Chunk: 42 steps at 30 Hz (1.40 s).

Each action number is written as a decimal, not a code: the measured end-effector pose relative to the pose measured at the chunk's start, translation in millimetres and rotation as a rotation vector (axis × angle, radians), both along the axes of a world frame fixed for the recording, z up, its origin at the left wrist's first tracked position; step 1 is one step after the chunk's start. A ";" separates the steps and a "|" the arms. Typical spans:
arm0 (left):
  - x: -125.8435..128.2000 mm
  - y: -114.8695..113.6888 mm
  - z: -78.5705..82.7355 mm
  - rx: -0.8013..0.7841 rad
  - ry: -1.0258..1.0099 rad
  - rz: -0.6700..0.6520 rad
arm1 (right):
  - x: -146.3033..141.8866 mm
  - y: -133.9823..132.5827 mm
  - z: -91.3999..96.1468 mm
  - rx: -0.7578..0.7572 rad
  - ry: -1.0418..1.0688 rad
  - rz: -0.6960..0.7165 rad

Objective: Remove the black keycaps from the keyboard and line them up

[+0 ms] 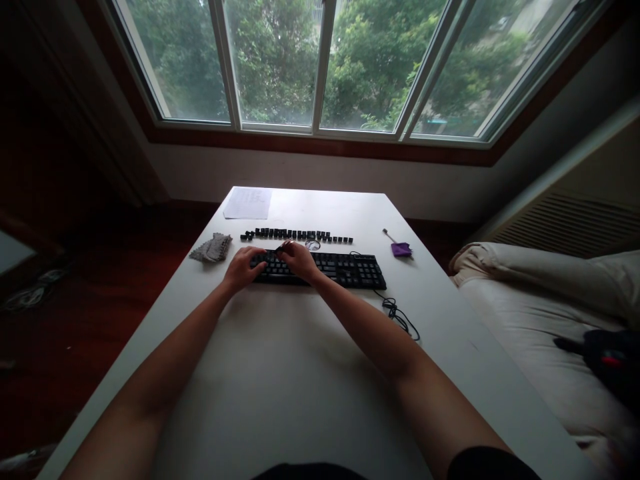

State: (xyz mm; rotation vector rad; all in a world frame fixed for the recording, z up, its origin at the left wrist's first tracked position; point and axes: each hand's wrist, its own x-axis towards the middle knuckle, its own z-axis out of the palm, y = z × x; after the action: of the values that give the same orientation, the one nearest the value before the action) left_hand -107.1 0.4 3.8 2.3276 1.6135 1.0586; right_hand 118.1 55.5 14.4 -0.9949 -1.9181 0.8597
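Note:
A black keyboard (345,267) lies across the white table in front of me. My left hand (243,268) grips its left end, thumb along the front side and fingers at the back. Over the keyboard's upper left part, my right hand (299,260) is closed with its fingertips pinched together and pointing down at the keys. Whatever sits between those fingertips is too small and dark to make out. Behind the keyboard stand loose black keycaps (293,234) in a long row. A small clear round item (313,245) rests just past my right hand.
A crumpled grey cloth (213,248) lies left of the keyboard, and a paper sheet (249,203) is at the far left corner. To the right are a purple item with a brush-like stick (401,249) and the coiled keyboard cable (397,313). A sofa (520,313) flanks the table.

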 end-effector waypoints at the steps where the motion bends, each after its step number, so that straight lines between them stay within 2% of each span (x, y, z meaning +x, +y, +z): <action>1: 4.3 -1.7 2.1 -0.003 0.003 -0.018 | 1.5 -3.5 2.3 0.006 -0.002 0.002; 7: 22.2 -5.3 0.4 -0.002 0.043 -0.051 | 10.7 -17.2 9.1 -0.006 -0.026 -0.003; 16: 35.1 -6.5 -6.7 -0.018 0.106 -0.001 | 16.3 -21.1 -3.7 -0.179 -0.020 -0.016; 25: 32.5 -8.8 -3.3 -0.039 0.104 -0.029 | 32.5 -28.8 8.7 -0.316 0.138 -0.101; 29: 35.2 -7.8 -3.2 -0.020 0.129 -0.026 | 43.7 -29.4 0.1 -0.392 0.256 -0.090; 33: 36.0 -5.3 -3.4 -0.009 0.179 -0.041 | 51.2 -30.6 -10.0 -0.407 0.355 -0.058; 42: 18.5 1.9 -2.0 0.001 0.182 0.009 | 55.7 -34.3 -11.7 -0.412 0.372 -0.048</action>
State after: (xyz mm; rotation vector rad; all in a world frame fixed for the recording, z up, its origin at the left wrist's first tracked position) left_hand -88.6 2.3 1.8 2.4833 1.6851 0.8704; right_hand 173.8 21.2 2.7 -1.0241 -1.4271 1.3431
